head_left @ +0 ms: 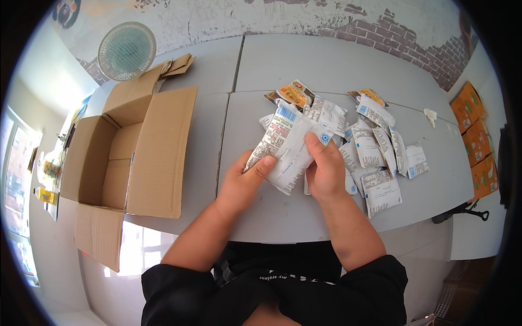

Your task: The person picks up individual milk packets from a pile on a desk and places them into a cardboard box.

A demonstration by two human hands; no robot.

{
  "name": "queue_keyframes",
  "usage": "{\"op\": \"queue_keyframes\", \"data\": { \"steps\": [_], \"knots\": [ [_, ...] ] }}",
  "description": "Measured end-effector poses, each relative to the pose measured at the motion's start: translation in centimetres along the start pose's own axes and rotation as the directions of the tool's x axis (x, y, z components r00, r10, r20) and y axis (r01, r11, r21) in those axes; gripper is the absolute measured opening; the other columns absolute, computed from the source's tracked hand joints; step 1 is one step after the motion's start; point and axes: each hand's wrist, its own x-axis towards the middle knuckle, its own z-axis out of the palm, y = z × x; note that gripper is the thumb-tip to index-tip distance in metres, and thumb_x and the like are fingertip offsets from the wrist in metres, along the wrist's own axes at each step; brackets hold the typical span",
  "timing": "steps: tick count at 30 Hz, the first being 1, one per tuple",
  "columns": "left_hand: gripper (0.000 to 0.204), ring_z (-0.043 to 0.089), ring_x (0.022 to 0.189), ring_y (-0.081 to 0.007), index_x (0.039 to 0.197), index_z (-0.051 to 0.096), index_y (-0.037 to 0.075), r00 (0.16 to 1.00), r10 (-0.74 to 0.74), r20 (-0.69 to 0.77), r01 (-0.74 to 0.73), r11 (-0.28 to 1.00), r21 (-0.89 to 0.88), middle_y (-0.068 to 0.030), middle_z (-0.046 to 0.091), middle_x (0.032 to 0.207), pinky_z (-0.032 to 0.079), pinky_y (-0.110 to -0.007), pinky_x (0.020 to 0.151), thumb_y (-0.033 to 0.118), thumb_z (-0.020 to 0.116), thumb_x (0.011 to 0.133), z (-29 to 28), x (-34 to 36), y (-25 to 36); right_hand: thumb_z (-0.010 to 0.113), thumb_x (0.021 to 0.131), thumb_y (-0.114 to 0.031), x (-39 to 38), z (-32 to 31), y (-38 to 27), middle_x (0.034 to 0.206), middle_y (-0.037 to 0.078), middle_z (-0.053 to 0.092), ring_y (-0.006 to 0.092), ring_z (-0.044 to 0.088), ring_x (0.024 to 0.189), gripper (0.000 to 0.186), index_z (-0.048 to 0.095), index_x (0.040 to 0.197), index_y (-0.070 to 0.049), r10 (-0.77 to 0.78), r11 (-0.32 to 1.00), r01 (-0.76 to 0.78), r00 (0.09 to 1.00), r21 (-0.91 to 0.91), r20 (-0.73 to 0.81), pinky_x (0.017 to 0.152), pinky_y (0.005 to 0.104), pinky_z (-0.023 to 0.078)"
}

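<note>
Both of my hands hold white printed packets above the near middle of the grey table. My left hand (244,179) grips the lower left edge of a white packet (285,152), thumb on top. My right hand (325,165) pinches its right side, thumb near a round blue mark. It may be more than one packet together; I cannot tell. Behind and right of my hands lies a loose pile of similar white packets (375,138). Two packets with orange and dark fronts, one orange packet (298,95) and another orange packet (368,98), lie at the pile's far side.
An open cardboard box (163,152) with spread flaps stands at the left. Behind it are a round mesh fan (127,51) and folded cardboard (179,65). A crumpled white scrap (430,116) lies far right on the table (304,60). Orange boxes (478,138) stand beyond the right edge.
</note>
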Motion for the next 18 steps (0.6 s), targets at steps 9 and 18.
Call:
{"op": "queue_keyframes", "data": {
  "steps": [9, 18],
  "knots": [
    [0.040, 0.064, 0.096, -0.0176, 0.119, 0.055, -0.001, 0.993, 0.085, -0.085, -0.116, 0.871, -0.477, -0.0105, 0.064, 0.109, 0.052, -0.032, 0.085, 0.032, 0.058, 0.096, -0.3, 1.8, 0.6, 0.063, 0.091, -0.020, 0.2, -0.4, -0.7, 0.108, 0.008, 0.064, 0.0146, 0.060, 0.097, 0.036, 0.057, 0.118, 0.003, 0.226, 0.972, -0.231, 0.969, 0.045, 0.097, 0.085, 0.0307, 0.049],
    [0.027, 0.063, 0.090, -0.0142, 0.110, 0.055, 0.000, 0.982, 0.099, -0.158, -0.135, 0.964, -0.231, -0.0090, 0.064, 0.103, 0.053, -0.030, 0.078, 0.019, 0.064, 0.093, -1.5, 1.3, 0.3, 0.069, 0.087, -0.013, 0.1, 0.0, -1.0, 0.112, 0.008, 0.064, 0.0149, 0.060, 0.101, 0.038, 0.057, 0.121, 0.001, 0.366, 0.912, -0.305, 0.906, -0.274, 0.211, 0.088, 0.0308, 0.049]
  ]
}}
